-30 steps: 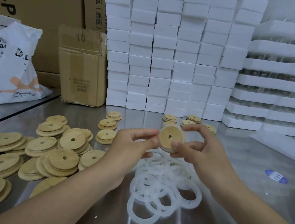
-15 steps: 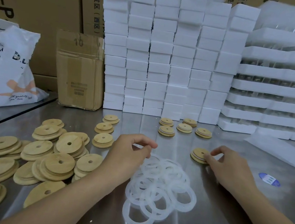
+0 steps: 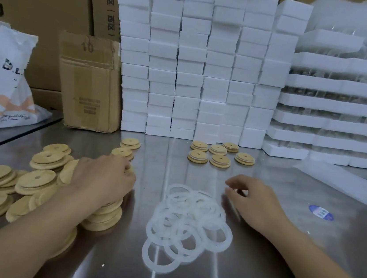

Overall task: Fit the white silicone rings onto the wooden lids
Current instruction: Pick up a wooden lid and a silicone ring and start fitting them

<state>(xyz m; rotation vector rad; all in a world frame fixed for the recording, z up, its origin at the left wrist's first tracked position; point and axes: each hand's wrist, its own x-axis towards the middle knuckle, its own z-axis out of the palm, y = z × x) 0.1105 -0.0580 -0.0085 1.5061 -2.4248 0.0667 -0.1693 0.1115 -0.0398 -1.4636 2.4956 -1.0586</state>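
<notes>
Spanning the lower field, a steel table carries all the work pieces. Behind it rises a wall of white foam blocks, and to the right of that a stack of foam trays; something dark sits between the tray layers, too blurred to identify. Large cartons close the background. A smaller cardboard box stands on the table at the left with its top folded shut, so its contents cannot be seen. The same holds for the printed white bag beside it.

Most of the task remains. A broad heap of bare wooden lids covers the left of the table, some large and some small. A loose pile of white silicone rings lies at the centre, apart from the heap. Only six small lids form the finished group at the back. A pale band shows at the edge of the front-left one, which suggests a fitted ring; the others are too small to confirm. Two more small lids lie just beyond the heap, their state unclear.

The left hand lies palm down over the heap. Its fingertips reach a small lid and are hidden, so whether they grip it cannot be told. The right hand hangs by the far right edge of the ring pile, fingers loosely curled and holding nothing. A blue sticker lies on the table to its right.
</notes>
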